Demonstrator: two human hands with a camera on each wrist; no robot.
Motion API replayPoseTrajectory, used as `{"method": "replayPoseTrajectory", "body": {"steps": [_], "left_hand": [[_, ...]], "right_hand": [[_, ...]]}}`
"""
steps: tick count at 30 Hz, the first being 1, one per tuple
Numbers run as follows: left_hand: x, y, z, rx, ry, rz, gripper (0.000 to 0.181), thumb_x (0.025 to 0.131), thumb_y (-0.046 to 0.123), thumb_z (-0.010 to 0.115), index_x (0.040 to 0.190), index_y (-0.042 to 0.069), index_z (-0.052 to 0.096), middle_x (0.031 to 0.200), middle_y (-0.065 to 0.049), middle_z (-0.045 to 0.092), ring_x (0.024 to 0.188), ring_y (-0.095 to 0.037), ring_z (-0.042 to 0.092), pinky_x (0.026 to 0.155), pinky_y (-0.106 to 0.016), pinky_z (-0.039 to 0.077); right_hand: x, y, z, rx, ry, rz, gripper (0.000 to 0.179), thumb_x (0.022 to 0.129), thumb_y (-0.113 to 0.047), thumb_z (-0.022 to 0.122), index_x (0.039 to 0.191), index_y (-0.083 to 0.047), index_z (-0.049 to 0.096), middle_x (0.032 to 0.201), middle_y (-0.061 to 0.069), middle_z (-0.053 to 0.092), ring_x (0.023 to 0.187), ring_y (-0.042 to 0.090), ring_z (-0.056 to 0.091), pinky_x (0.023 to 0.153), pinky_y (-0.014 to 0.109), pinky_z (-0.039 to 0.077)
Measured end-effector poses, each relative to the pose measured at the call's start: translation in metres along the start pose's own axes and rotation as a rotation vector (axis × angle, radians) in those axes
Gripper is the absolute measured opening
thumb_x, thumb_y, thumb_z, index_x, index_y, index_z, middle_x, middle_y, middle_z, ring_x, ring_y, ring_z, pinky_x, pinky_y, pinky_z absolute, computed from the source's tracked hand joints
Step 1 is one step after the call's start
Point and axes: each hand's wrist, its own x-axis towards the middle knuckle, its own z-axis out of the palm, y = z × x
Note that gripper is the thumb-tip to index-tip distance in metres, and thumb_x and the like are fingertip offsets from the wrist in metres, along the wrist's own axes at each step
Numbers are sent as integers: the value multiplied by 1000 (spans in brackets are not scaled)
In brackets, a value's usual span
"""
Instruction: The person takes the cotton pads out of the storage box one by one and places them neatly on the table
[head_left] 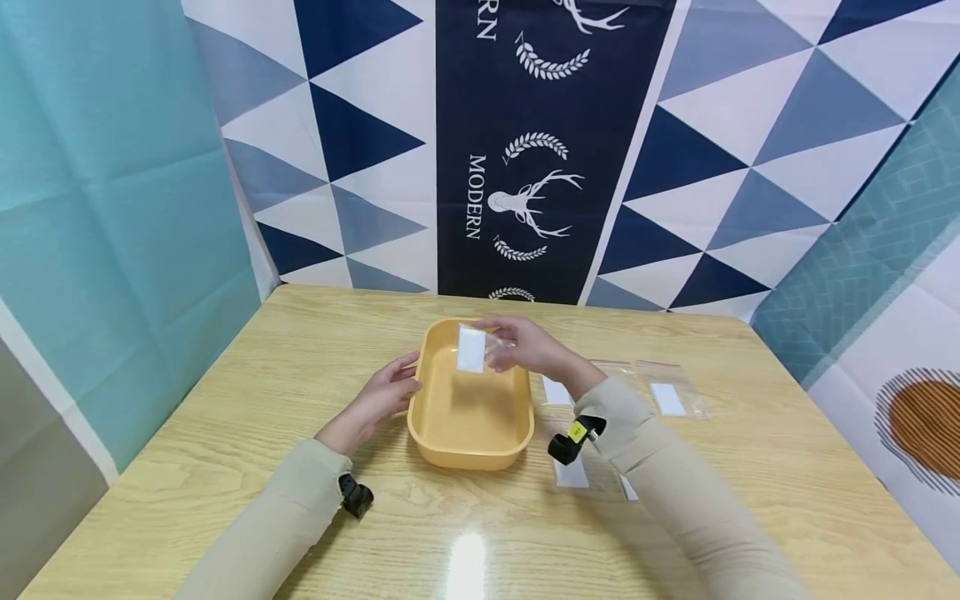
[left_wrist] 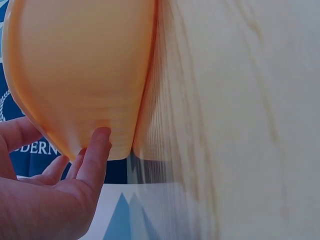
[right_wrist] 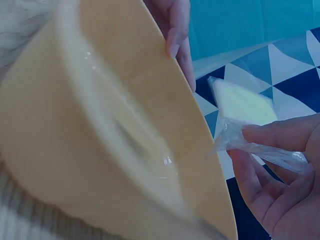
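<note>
A yellow plastic bin (head_left: 471,459) stands on the wooden table, its inner floor bare. My left hand (head_left: 377,398) is at the bin's left side, and in the left wrist view its extended fingers (left_wrist: 95,160) rest against the outer wall. Over the far part of the bin, my right hand (head_left: 529,343) pinches a small clear plastic bag (head_left: 471,348) between thumb and fingers. A flat white block (right_wrist: 245,104) fills the bag's far end, while the loose film bunches at the fingertips.
Several similar clear bags with white pieces lie right of the bin, one bag (head_left: 667,399) farther out and another bag (head_left: 572,473) nearer, some partly under my right forearm. A patterned cloth (head_left: 375,167) hangs behind the table (head_left: 315,333).
</note>
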Motion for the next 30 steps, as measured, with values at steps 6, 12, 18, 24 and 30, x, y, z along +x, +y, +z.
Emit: {"method": "replayPoseTrajectory", "body": {"steps": [6,12,18,24,30], "left_hand": [[-1,-1,0,-14,-7,1,61,90,0,48,146,4,24,142,-24,32,118,-39,46,94,-41,46],[-2,-1,0,-6,-8,-8,61,91,1,48,147,5,24,143,-23,32,119,-38,46,95,-41,45],[-3,-1,0,3,-5,-2,60,92,2,47,147,5,24,143,-24,32,119,-37,46,94,-39,46],[-4,0,1,-2,-2,-3,60,92,2,48,147,5,24,144,-23,32,118,-36,47,93,-39,46],[-2,-1,1,3,-6,-5,61,92,3,48,147,6,23,143,-23,32,117,-35,49,93,-38,47]], "right_hand": [[-17,5,-2,75,39,37,57,81,7,65,134,-2,47,115,20,58,84,21,62,73,38,56],[-42,5,-10,97,86,78,57,81,3,66,134,-3,47,122,21,54,89,21,61,75,39,55],[-72,9,-24,80,136,95,55,83,0,66,134,-4,47,123,20,54,94,23,60,77,38,55],[-107,18,-40,58,181,115,57,84,-3,66,136,-3,44,127,24,49,95,23,60,78,39,55],[-141,29,-55,16,240,148,60,84,-13,69,137,-4,42,124,23,51,94,20,60,78,39,54]]}}
